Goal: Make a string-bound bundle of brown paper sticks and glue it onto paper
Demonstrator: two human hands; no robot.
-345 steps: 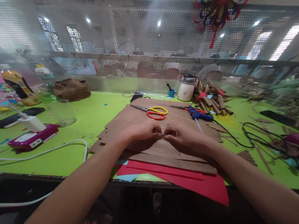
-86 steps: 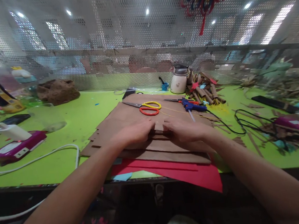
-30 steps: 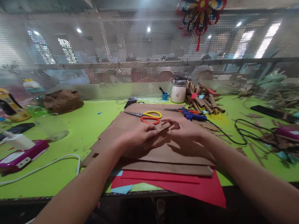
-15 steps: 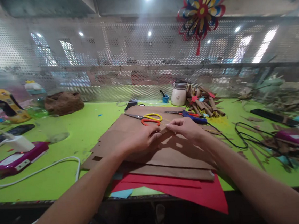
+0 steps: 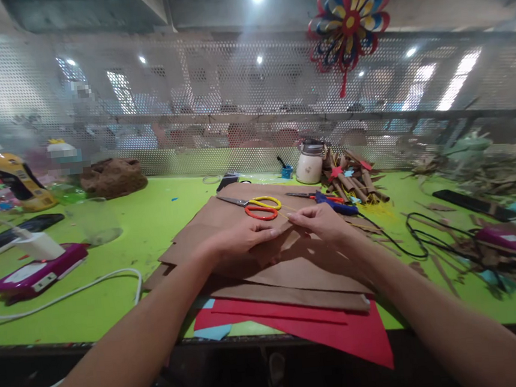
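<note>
A small piece of brown paper (image 5: 285,234), partly hidden by fingers, is held between my hands above a stack of brown paper sheets (image 5: 242,276). My left hand (image 5: 247,233) pinches its left end between thumb and fingers. At the other end, my right hand (image 5: 317,221) is closed, thumb against fingertips, on the paper and a thin yellow string (image 5: 282,214). Just beyond my hands lie scissors (image 5: 259,208) with one yellow and one red handle, blades toward the left. A blue glue gun (image 5: 338,204) rests to the right, beside another pair of red-handled scissors.
Red paper (image 5: 361,335) sticks out over the table's front edge. Left are a purple power strip (image 5: 39,273), a clear cup (image 5: 93,223) and a yellow bottle (image 5: 22,184). A white jar (image 5: 309,163) and paper rolls (image 5: 356,176) stand behind. A black cable (image 5: 418,237) winds at right.
My left fingers have shifted slightly and straightened along the paper piece. My right hand stays almost in place, and the view has moved a little.
</note>
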